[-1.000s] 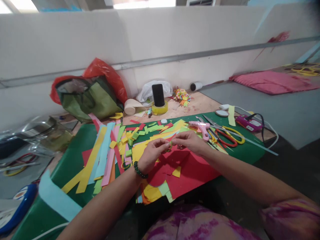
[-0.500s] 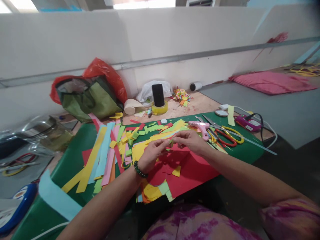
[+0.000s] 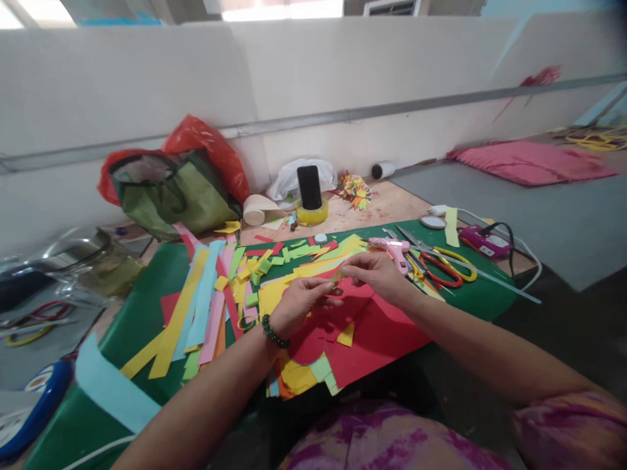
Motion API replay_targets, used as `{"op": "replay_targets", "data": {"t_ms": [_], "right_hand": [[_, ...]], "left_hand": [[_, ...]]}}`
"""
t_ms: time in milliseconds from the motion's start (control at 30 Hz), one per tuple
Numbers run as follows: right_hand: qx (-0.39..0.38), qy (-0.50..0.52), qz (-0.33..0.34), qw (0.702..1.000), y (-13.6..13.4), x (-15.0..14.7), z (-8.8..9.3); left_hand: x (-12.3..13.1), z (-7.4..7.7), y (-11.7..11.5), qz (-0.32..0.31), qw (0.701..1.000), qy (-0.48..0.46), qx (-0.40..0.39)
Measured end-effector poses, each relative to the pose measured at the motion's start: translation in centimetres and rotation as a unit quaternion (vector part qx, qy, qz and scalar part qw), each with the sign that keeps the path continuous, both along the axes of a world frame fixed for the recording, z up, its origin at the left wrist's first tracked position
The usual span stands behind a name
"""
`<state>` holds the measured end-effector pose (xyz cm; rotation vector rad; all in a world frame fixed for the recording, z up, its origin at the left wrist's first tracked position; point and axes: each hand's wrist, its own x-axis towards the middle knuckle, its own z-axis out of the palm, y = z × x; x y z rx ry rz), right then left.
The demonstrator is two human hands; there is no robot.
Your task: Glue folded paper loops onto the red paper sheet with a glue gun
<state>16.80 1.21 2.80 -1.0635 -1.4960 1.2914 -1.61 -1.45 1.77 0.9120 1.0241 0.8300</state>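
My left hand [image 3: 298, 305] and my right hand [image 3: 375, 274] meet over a heap of coloured paper. Both pinch a small green paper strip [image 3: 336, 281] between their fingertips, just above a large red sheet [image 3: 377, 333]. A dark bead bracelet [image 3: 272, 331] circles my left wrist. Long yellow, blue and pink paper strips [image 3: 196, 307] lie to the left of my left hand. A pink glue gun [image 3: 392, 247] lies just beyond my right hand.
Red and yellow scissors [image 3: 443, 264] lie right of the glue gun on the green mat [image 3: 142, 313]. A phone [image 3: 310, 186] stands in a yellow tape roll. A green and red bag [image 3: 171, 186] leans at the wall. A pink device [image 3: 484, 240] with cable sits far right.
Both hands have shifted slightly, the left a little lower, still working the small green strip between the fingertips. Everything else lies as before.
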Motion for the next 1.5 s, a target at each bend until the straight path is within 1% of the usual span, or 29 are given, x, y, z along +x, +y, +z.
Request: {"op": "replay_targets", "data": {"t_ms": [233,400,500,633,833,1067,1233,1400,1500], "right_hand": [[0.004,-0.004,0.004,1.0,0.0,-0.1,0.0],[-0.005,0.005,-0.001,1.0,-0.2,-0.1,0.3],[-0.002,-0.001,-0.002,1.0,-0.3,-0.2,0.4],[0.0,-0.013,-0.007,1.0,-0.5,-0.3,0.5],[0.0,-0.014,-0.011,1.0,-0.7,-0.5,0.6],[0.011,-0.021,-0.017,1.0,-1.0,-0.7,0.7],[0.019,-0.019,-0.025,0.999,-1.0,-0.7,0.7],[0.013,-0.014,-0.025,0.999,-0.9,-0.8,0.5],[0.003,-0.008,-0.02,1.0,-0.7,-0.6,0.3]], "left_hand": [[-0.3,-0.2,0.0,-0.009,1.0,-0.001,0.011],[-0.3,0.4,-0.3,-0.025,0.999,-0.013,0.019],[0.0,0.9,-0.5,-0.028,1.0,-0.006,0.011],[0.5,0.9,-0.8,-0.033,0.999,0.009,0.002],[0.7,0.6,-1.0,-0.033,0.998,0.03,0.044],[0.3,0.0,-0.7,-0.055,0.998,-0.011,0.017],[0.2,-0.3,-0.6,-0.053,0.998,-0.029,-0.004],[0.3,-0.3,-0.7,-0.062,0.998,-0.026,-0.02],[0.2,0.0,-0.8,-0.078,0.997,-0.017,-0.022]]}}
